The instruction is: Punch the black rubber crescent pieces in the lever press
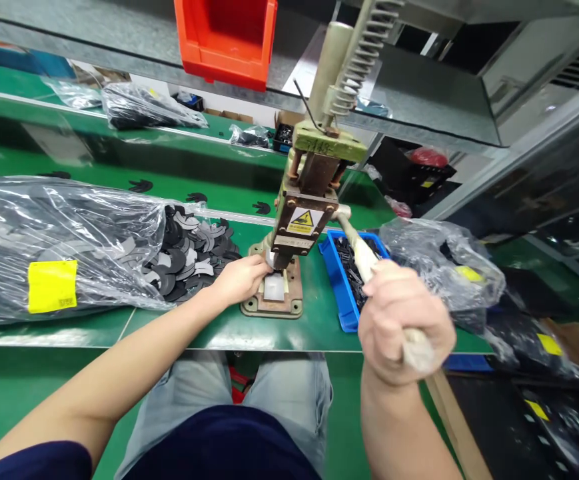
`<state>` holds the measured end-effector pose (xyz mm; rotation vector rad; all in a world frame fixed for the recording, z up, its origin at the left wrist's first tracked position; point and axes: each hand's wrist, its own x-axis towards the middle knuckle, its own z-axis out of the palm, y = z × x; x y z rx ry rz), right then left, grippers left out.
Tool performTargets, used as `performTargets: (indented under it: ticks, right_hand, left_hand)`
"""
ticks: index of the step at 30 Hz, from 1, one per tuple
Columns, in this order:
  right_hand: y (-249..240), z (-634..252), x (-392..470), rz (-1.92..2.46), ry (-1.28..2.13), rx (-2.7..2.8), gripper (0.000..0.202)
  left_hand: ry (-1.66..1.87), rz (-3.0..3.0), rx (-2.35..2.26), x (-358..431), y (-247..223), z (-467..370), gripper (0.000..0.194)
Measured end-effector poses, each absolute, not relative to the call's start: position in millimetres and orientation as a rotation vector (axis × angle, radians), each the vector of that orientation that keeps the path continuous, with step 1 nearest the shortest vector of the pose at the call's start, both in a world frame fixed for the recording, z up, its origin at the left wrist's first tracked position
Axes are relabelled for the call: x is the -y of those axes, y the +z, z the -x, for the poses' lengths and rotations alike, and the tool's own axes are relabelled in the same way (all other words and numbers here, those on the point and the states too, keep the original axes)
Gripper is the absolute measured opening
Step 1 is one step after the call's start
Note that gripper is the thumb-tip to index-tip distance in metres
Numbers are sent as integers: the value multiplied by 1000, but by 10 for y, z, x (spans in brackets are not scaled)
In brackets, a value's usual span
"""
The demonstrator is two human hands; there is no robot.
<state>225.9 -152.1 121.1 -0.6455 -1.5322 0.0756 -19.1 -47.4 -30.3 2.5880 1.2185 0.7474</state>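
- Near the front edge of the green bench (324,341) stands the hand press (303,190); its lever (363,257) slants from the press's right side towards the front right corner.
- Right hand (405,320) is closed around the lever.
- Left hand (239,280), nearer the ram foot (285,258), is left of it, fingertips almost together; if they pinch something, I cannot tell.

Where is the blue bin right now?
In the head view, the blue bin sits on the green bench, right of the hand press, beneath its lever.
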Motion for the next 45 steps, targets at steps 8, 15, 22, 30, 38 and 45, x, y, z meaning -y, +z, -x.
performTargets:
  ticks: [8,15,22,30,38,45]
  right_hand:
    - [550,-2388,1560,661,-121,1582,16]
    - [560,-2460,1549,714,-83,1599,11]
    - [481,-2363,1555,685,-70,1491,7]
    - [472,-2352,1550,695,-71,1482,7]
    - [478,-2338,1558,701,-66,1476,8]
    - [485,-2311,1538,687,-63,1450,9]
  left_hand:
    - [681,-2629,-1191,532,-132,212,31]
    - [353,-2576,-1731,3,31,983,23]
    - [-40,-2650,-1578,-208,-65,1058,46]
    - [-272,-2609,-1451,-324,-9,751,45]
    - [-345,-2565,-1364,-530,121,815,51]
    - [-400,-2581,-1270,-474,113,870,60]
